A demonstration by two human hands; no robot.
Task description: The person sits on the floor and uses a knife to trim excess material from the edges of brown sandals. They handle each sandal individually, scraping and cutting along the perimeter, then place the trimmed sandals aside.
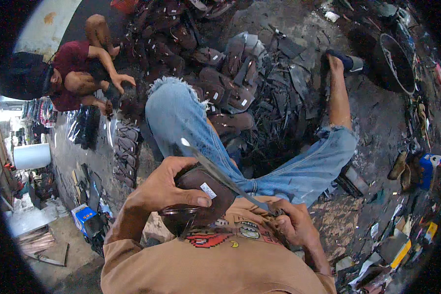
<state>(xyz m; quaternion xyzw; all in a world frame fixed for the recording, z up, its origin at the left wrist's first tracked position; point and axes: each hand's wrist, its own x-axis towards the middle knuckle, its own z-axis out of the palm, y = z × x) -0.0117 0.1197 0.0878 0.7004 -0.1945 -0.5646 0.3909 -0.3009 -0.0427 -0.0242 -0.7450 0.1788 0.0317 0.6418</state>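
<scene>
My left hand (169, 186) is closed around a dark brown sandal (223, 196) in front of my chest, the thumb on its upper face beside a small white label. A glossy dark strap shows at the sandal's near end. My right hand (296, 223) is closed on the handle end of a long, thin knife (213, 169). Its grey blade slants up and left along the sandal's far edge, with the tip beyond my left hand. Whether the blade touches the sandal I cannot tell. The fingers of my right hand hide most of the handle.
Beyond my knees lies a heap of brown sandals (218, 93) with dark offcuts (279, 127) beside it. Another person (73, 78) squats at the far left. A round-rimmed dark container (397, 63) stands far right; a blue box (85, 218) sits at left.
</scene>
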